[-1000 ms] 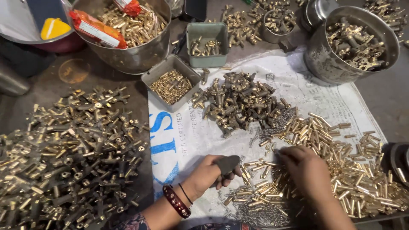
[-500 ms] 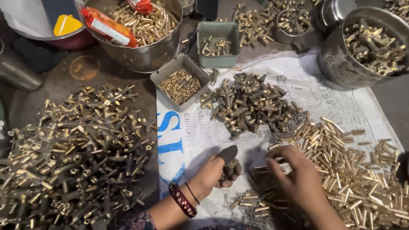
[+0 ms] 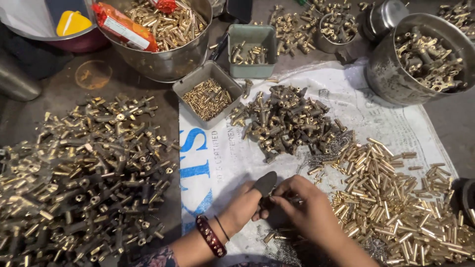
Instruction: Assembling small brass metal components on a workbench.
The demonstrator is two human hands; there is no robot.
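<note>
My left hand (image 3: 245, 207) wears a dark finger cover on the thumb and pinches a small brass part (image 3: 271, 200) over the white printed sheet (image 3: 208, 163). My right hand (image 3: 309, 210) meets it from the right, fingertips closed on the same small part. A red bangle and a thin black band circle my left wrist. To the right of my hands lies a heap of short brass tubes (image 3: 391, 193). Beyond my hands sits a pile of dark T-shaped brass fittings (image 3: 289, 123).
A large spread of brass fittings (image 3: 84, 173) covers the floor at left. Two small square trays (image 3: 208, 99) (image 3: 253, 49) hold tiny parts. A big steel bowl (image 3: 163, 29) with red packets stands at the back, a steel pot (image 3: 420, 59) at the right.
My right hand left the tube heap and came left to join my left hand. The view shifted slightly.
</note>
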